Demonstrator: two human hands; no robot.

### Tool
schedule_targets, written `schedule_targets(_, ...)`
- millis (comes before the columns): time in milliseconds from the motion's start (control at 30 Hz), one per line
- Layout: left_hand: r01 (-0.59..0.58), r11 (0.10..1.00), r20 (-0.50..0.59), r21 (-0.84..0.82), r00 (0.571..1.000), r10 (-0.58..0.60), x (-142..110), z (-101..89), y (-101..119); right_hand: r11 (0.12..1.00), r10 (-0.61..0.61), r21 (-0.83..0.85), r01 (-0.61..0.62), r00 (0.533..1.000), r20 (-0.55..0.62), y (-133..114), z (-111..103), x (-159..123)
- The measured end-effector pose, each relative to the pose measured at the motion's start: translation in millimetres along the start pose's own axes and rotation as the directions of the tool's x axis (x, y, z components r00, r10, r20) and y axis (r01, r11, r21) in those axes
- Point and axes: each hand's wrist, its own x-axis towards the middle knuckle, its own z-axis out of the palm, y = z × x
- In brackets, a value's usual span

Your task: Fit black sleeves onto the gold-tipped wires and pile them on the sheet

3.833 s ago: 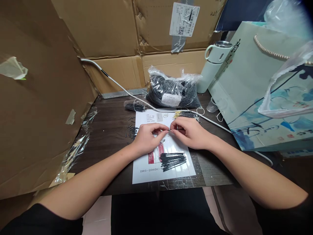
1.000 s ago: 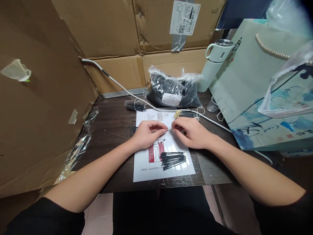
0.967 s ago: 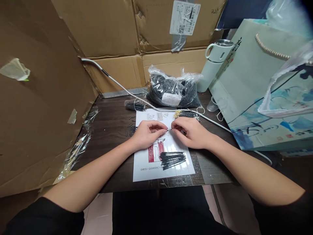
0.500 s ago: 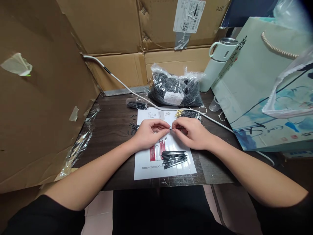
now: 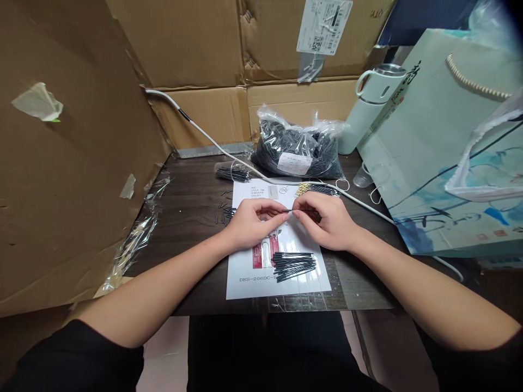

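Observation:
Over the printed sheet, my left hand (image 5: 256, 222) and my right hand (image 5: 329, 222) meet, almost fingertip to fingertip. A thin black wire (image 5: 288, 210) is pinched between thumb and fingers of both; most of its length is hidden. Below the hands, a pile of thin black wires (image 5: 295, 266) lies side by side on the sheet. Beyond my right hand is a bundle of black wires with gold-coloured ends (image 5: 316, 189). Left of my left hand, short black tube pieces (image 5: 224, 213) are scattered on the table.
A white printed sheet (image 5: 237, 283) lies on the dark wooden table (image 5: 188, 201). Behind it, a white cable (image 5: 212, 146) runs past a clear bag of black pieces (image 5: 298, 147). A pale flask (image 5: 363, 120) and paper bag (image 5: 461, 158) stand right; cardboard (image 5: 69, 179) walls the left.
A short dark stretch of wire now shows more clearly between my fingertips. Both hands stay in nearly the same place, while the whole view has shifted slightly.

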Motion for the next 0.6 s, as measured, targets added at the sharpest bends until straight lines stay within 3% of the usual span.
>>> schedule_targets(600, -0.049, 0.992, -0.007, 0.115, 0.999, 0.05, -0.2, -0.6, -0.1, 1.0, 0.014, -0.006, -0.014, 1.0, 0.028, 0.4, 1.3, -1.2)
